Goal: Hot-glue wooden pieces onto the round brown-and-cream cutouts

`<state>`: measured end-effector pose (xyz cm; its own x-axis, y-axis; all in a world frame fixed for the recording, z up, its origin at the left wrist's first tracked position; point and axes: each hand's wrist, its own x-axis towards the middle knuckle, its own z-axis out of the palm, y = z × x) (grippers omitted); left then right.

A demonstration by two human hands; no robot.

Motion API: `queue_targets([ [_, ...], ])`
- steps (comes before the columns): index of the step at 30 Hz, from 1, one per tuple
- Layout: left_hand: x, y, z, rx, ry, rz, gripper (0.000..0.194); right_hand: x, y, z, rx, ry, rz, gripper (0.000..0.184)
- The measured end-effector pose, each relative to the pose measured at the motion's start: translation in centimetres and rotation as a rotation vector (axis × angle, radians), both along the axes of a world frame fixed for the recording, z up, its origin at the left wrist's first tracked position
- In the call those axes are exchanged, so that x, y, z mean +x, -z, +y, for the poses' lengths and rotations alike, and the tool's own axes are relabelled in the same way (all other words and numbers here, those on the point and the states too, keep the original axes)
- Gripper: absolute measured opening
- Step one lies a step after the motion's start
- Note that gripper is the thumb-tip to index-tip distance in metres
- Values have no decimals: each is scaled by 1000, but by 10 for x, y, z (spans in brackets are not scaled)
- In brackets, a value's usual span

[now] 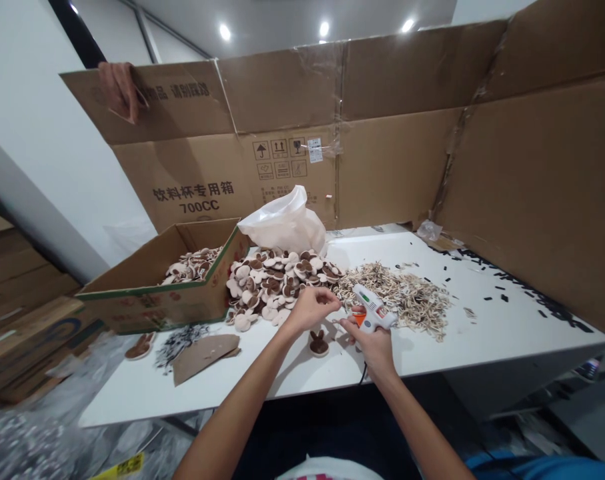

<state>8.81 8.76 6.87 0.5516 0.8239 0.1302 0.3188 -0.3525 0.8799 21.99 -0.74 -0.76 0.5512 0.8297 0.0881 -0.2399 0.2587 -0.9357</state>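
My right hand (pixel 377 347) is wrapped round a white hot glue gun (pixel 367 297) with an orange trigger, its nozzle toward my left hand. My left hand (pixel 312 308) is closed in a pinch beside the nozzle; whatever sits between the fingertips is too small to make out. Just below it, a brown bunny-shaped plush piece (pixel 319 345) with a pale edge lies on the white table (pixel 292 370). Behind my hands are a heap of brown and cream bunny pieces (pixel 272 283) and a pile of short beige cord loops (pixel 412 300).
A cardboard box (pixel 147 303) of more pieces stands left, near a brown cardboard scrap (pixel 205 357) and black bits (pixel 177 345). A white plastic bag (pixel 287 223) sits behind the heap. Tall cardboard walls (pixel 397 167) enclose the back; another person's hand (pixel 119 90) grips the top left.
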Motion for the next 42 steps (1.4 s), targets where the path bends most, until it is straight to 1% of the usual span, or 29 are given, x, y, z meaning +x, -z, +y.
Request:
queue_targets([
  [3,-15,-11,-1,28,-21,-28,18,1,-1,-1,-12,20,-8,52],
  [5,-36,-23,-3,63,-77,-2,20,1,-1,-1,-28,39,-5,52],
  [6,-51,-29,-5,82,-116,36,22,2,0,-1,-31,46,-3,51],
  [7,-69,-34,-7,100,-160,85,24,2,1,0,-30,51,-1,50],
  [8,-90,-39,-8,126,-234,125,27,3,1,0,-25,56,2,48],
  [11,-166,-49,-12,243,-464,217,35,3,4,1,-11,60,11,45],
  [12,-192,-50,-13,292,-547,267,36,3,5,1,-10,58,13,45],
  [14,-240,-49,-14,342,-746,438,38,3,5,1,-12,64,5,44],
  [15,-261,-47,-15,348,-826,531,38,3,5,1,-16,65,1,44],
  [16,-279,-44,-14,350,-866,630,38,3,5,0,-13,66,-5,44],
  [17,-293,-41,-14,365,-881,711,36,2,4,0,-6,66,-14,46],
  [18,-304,-37,-13,372,-824,772,33,2,3,0,-16,84,-16,48],
  [19,-313,-33,-12,372,-739,811,32,2,3,0,-25,92,-14,48],
  [20,-319,-31,-11,377,-672,832,31,2,2,-1,-31,94,-9,49],
  [21,-322,-29,-11,387,-632,845,31,1,2,-1,-39,99,-1,50],
  [22,-322,-29,-11,408,-630,856,32,1,2,-1,-45,100,4,51],
  [24,-315,-32,-14,489,-713,880,34,1,1,-2,-51,105,8,51],
  [25,-307,-35,-17,542,-758,880,33,1,1,-2,-52,105,7,51],
  [26,-294,-38,-21,594,-788,865,31,1,1,-2,-52,104,6,51],
  [28,-260,-42,-30,681,-813,747,28,2,1,-2,-46,103,11,50],
  [30,-215,-40,-39,670,-713,560,25,2,2,-2,-39,101,20,50],
  [31,-190,-37,-43,631,-616,477,25,2,3,-2,-34,101,23,50],
  [34,-116,-20,-51,447,-325,305,21,3,3,-2,-25,103,40,50],
  [36,-74,-8,-52,360,-182,227,19,4,2,-2,-27,105,57,50],
  [39,-29,6,-45,313,-28,145,20,3,0,-2,-24,89,91,51],
  [40,-19,9,-42,300,1,138,21,3,0,-2,-24,81,104,51],
  [42,-6,12,-35,275,36,130,16,2,-1,-2,-32,78,128,53],
])
